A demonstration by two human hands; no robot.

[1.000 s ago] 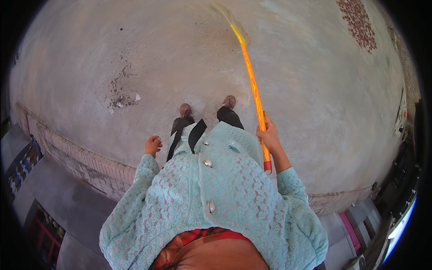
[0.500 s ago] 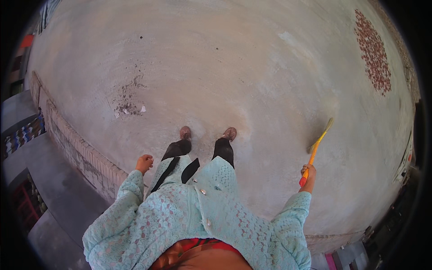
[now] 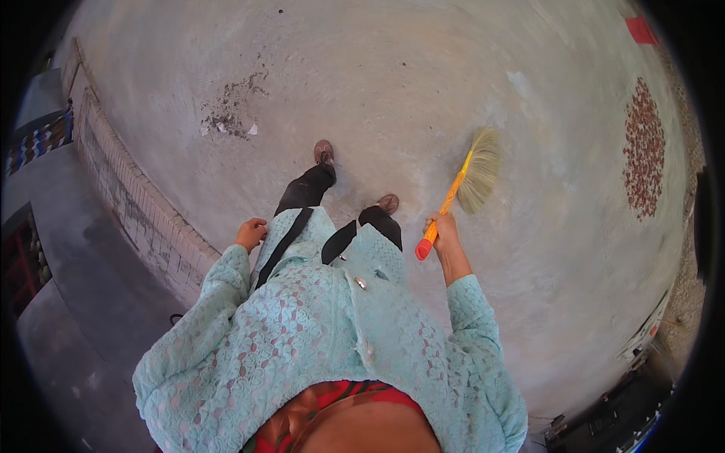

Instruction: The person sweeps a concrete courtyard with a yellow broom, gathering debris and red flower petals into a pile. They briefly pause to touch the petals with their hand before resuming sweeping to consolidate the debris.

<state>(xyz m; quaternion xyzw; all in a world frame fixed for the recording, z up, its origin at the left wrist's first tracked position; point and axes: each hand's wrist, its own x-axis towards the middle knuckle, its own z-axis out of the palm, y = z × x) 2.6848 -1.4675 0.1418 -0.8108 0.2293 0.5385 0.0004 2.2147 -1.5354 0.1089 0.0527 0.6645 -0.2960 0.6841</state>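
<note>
A broom [image 3: 456, 190] with an orange and yellow handle is in my right hand [image 3: 443, 226], whose fingers wrap round it near its red end cap. The pale bristles [image 3: 481, 172] fan out over the grey floor, ahead and to the right of my feet. My left hand [image 3: 251, 233] hangs beside the pale blue lace jacket [image 3: 302, 325], its fingers curled in and nothing visible in them. Ahead on the left lies a scatter of dark debris [image 3: 232, 106] with a few white scraps [image 3: 253, 129].
A low brick wall [image 3: 143, 200] bounds the concrete floor [image 3: 362, 98] on the left, with lower grey roofs [image 3: 91, 302] beyond it. At the right lies a patch of small red-brown pieces [image 3: 643, 151], with a red object [image 3: 640, 30] farther off.
My right hand has swung the broom inward to the left, and its bristles now show broadside. My left foot has stepped forward. The debris appears a little higher and farther right.
</note>
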